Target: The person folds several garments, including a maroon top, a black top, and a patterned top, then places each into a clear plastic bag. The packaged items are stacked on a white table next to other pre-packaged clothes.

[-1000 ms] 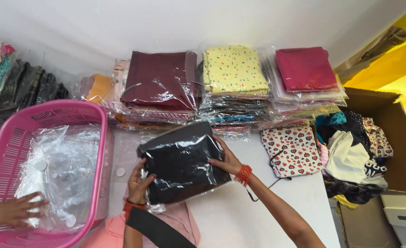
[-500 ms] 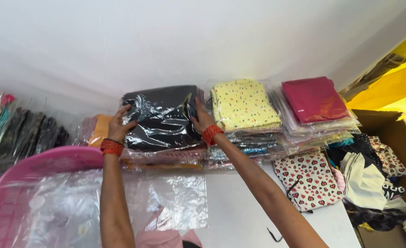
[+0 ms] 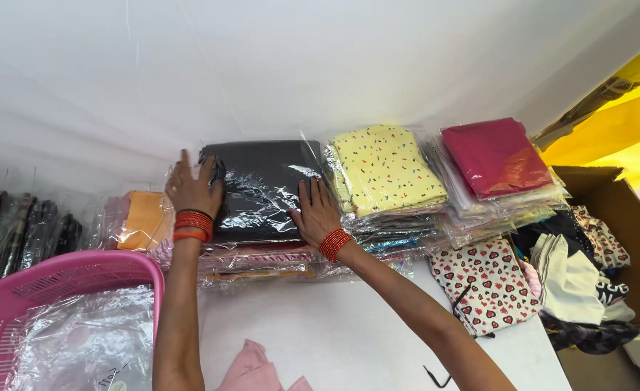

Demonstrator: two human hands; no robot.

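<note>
A black folded garment in a clear plastic bag lies on top of a stack of bagged fabrics against the white wall. My left hand rests flat on the bag's left edge, fingers spread. My right hand presses flat on its right front corner. Both wrists wear red bangles. Neither hand grips the bag; both palms lie on it.
Beside it stand a stack topped with yellow patterned fabric and one topped with red fabric. A pink basket holding clear plastic sits at lower left. A heart-print pouch and a cardboard box of clothes lie right. Pink cloth lies near me.
The black bagged garment went from my hands above the table up onto the maroon stack. My hands now lie flat on it instead of holding its sides.
</note>
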